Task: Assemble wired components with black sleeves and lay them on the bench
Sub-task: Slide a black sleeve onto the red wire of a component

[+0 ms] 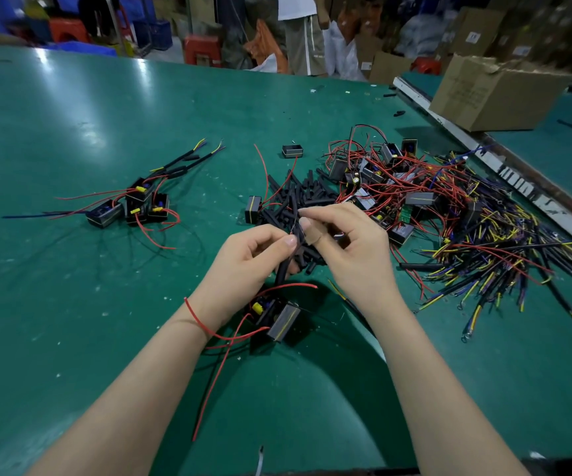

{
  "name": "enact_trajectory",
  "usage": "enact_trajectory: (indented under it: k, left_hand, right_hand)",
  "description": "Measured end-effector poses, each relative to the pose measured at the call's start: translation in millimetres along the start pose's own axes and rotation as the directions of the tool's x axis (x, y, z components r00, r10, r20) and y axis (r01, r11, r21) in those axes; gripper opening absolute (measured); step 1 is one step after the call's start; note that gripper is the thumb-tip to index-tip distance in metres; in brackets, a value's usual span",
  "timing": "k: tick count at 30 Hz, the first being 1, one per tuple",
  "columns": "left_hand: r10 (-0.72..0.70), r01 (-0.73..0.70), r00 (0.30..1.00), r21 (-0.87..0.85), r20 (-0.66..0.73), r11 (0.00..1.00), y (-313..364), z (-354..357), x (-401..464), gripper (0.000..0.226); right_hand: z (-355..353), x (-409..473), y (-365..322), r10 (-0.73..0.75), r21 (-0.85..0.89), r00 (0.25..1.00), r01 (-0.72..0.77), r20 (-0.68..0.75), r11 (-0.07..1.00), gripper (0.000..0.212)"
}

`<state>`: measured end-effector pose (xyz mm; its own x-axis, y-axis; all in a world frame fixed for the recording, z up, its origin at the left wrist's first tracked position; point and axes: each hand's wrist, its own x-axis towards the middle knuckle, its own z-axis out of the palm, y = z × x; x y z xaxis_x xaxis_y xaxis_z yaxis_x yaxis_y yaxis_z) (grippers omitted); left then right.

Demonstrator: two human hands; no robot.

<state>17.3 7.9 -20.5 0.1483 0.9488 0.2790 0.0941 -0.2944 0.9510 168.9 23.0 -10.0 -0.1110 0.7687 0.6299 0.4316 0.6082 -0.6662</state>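
Holding a black sleeve [282, 269] upright-tilted above the green bench [71, 304], my left hand [246, 259] curls its fingers and thumb round the tube, the thumb tip pressed near its upper end. My right hand [343, 242] meets it from the other side, thumb and forefinger pinching a thin wire end [299, 219] at the sleeve's mouth; a strip of tan tape wraps one right finger. Below both hands, a black wired component [276, 317] with a yellow part and a grey-sided block rests on the bench, its red wires [222, 355] trailing toward me and looping over my left wrist. Behind my hands lies a loose heap of black sleeves [298, 194], touching one another. To the right, a tangled pile of components and red wires [391, 180] merges into a spread of black, yellow and blue cable ends [504, 255]. To the left, well apart, a small group of sleeved components [136, 204] lies on the bench, their black-sleeved leads pointing away from me. A cardboard box [494, 94] sits at the far right, beside a metal rail [483, 149].
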Motion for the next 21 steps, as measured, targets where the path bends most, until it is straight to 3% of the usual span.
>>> enact_trajectory:
  k: [5,10,13,17,19,21]
  left_hand:
    - [-0.072,0.073,0.997,-0.053,0.018,0.996,3.2,0.4,-0.9,0.027]
    - [-0.161,0.175,0.982,-0.169,0.095,0.97,8.0,-1.2,-1.5,0.029]
    - [-0.163,0.18,0.979,-0.143,0.12,0.973,10.3,-3.1,-1.7,0.028]
    - [-0.167,0.177,0.974,-0.06,0.151,0.982,9.3,-7.2,-0.7,0.025]
    - [-0.169,0.178,0.977,-0.064,0.127,0.982,8.5,-8.6,0.2,0.024]
    - [-0.173,0.177,0.984,-0.142,0.037,0.974,8.4,-10.2,2.2,0.024]
  right_hand:
    - [-1.3,-0.4,4.0,-0.105,-0.103,0.994,0.107,0.028,0.989,0.017]
    - [-10.1,2.7,3.2,-0.076,-0.116,0.985,0.095,0.158,0.989,0.003]
    - [-18.1,3.8,-0.8,0.085,0.028,0.948,-0.099,0.306,0.995,0.01]
    - [-18.8,7.4,-5.3,0.35,0.159,0.837,-0.448,0.421,0.88,0.029]
    - [-16.8,7.9,-3.7,0.404,0.162,0.773,-0.536,0.49,0.828,0.031]
    - [-14.3,7.8,-0.1,0.414,0.262,0.781,-0.57,0.468,0.779,0.024]
